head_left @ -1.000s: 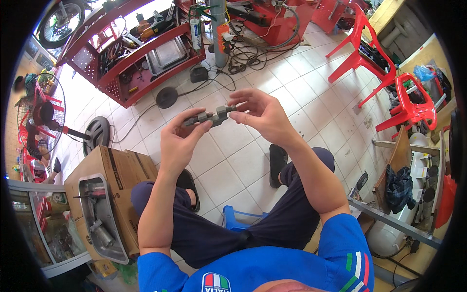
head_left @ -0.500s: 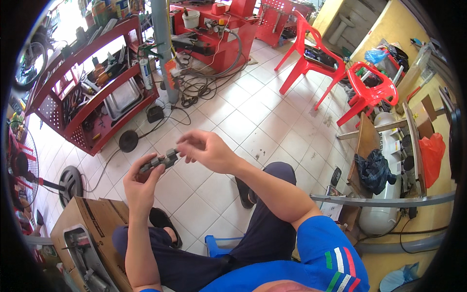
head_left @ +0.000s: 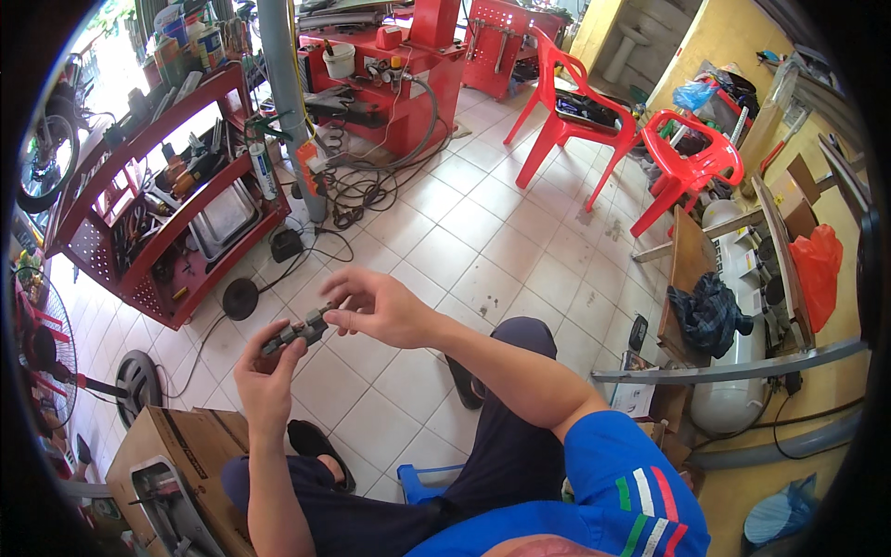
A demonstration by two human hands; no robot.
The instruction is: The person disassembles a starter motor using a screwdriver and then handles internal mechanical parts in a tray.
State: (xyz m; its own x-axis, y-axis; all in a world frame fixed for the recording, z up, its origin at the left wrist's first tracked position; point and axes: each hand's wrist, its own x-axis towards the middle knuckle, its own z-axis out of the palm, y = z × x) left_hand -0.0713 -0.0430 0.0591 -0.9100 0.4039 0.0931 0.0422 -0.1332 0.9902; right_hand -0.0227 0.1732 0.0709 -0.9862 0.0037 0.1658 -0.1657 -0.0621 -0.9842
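Observation:
Out in front of my knees, my left hand (head_left: 264, 376) is closed round a small, dark grey, stepped metal part (head_left: 299, 332), thumb on the near side and fingers behind. The part lies tilted, its right end higher. At that right end my right hand (head_left: 388, 311) has its thumb and fingers bent together in a pinch. Whatever sits between those fingertips is too small and hidden to make out. Both hands are in mid-air over the tiled floor.
A red tool cart (head_left: 148, 265) stands left, beside a grey post (head_left: 292, 102) and black cables. Red plastic chairs (head_left: 571, 116) are at far right. Near left is a cardboard box (head_left: 181, 432) bearing a metal tray (head_left: 167, 501). A grey rail (head_left: 733, 367) crosses on the right.
My right fingers have come down and in against the part's right end, thumb closer to it. My left hand keeps its hold. The whole view has shifted slightly.

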